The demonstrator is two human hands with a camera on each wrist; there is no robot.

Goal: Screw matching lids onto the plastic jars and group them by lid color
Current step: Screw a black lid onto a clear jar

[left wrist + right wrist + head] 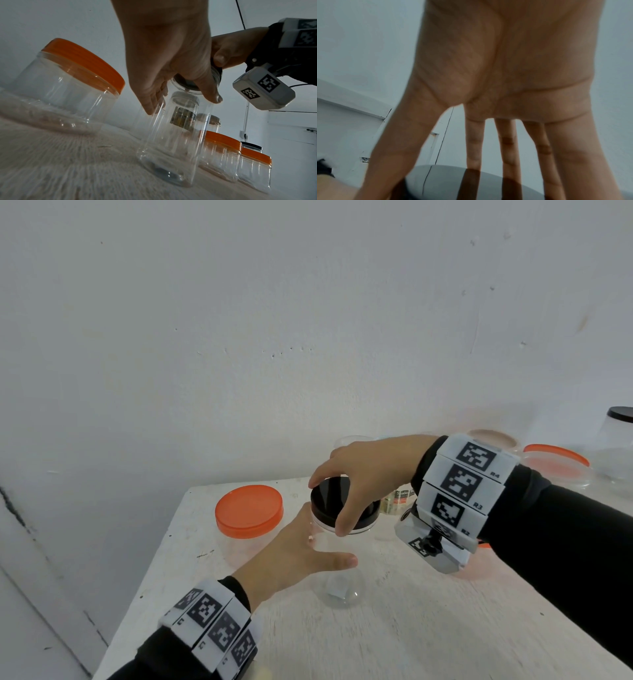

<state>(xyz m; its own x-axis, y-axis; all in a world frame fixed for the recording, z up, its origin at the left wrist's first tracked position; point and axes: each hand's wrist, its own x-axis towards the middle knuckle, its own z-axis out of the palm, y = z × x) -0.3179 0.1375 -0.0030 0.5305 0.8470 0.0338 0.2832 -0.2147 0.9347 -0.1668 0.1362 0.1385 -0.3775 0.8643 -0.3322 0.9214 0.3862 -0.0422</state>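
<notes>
- Head view shows the work centred on a tall clear jar (337,563) standing near the middle of the white table (394,645), with a black lid (329,501) seated on its mouth.
- Whether that lid is fully tightened cannot be told; judging by the grip, the screwing step looks to be in progress.
- Just left of it stands a wide jar with an orange lid (249,511) already on.
- Far right, another orange-lidded jar (556,463), a black-lidded jar (620,433) at the picture's edge and a pale-lidded one (493,440) show; the left wrist view adds two orange-lidded jars (223,152) side by side beyond the tall jar.
- Capped jars sit on both sides of the table with colours mixed on the far right, so grouping by colour appears still to be done.
- Behind the right hand, a small labelled jar (397,501) peeks out; its lid colour is unclear.
- Right hand (370,474) arches over the black lid, thumb and fingers spread and curled down around its rim, gripping it.
- Left hand (294,556) steadies the tall jar's upper body: thumb out along the near side, fingers around the far side, a half-open clasp on the clear wall.
</notes>
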